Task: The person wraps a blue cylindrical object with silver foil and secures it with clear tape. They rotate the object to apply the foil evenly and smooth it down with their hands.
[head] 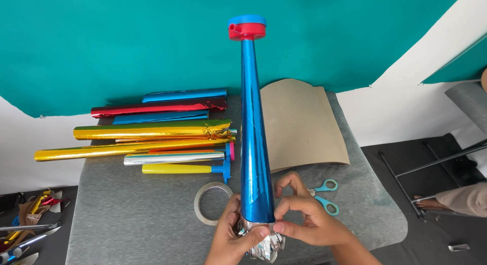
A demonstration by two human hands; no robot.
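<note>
Both my left hand [232, 239] and right hand [309, 222] pinch shut on the blue foil cone [255, 158], upright at the tabletop's [127, 219] near edge, steadying its silver fringe [264, 244] (tape roll [210, 203] and scissors [324, 196] lie close by).

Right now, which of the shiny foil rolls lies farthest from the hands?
The blue roll at the back, just above the red roll; the gold rolls lie nearer.
</note>
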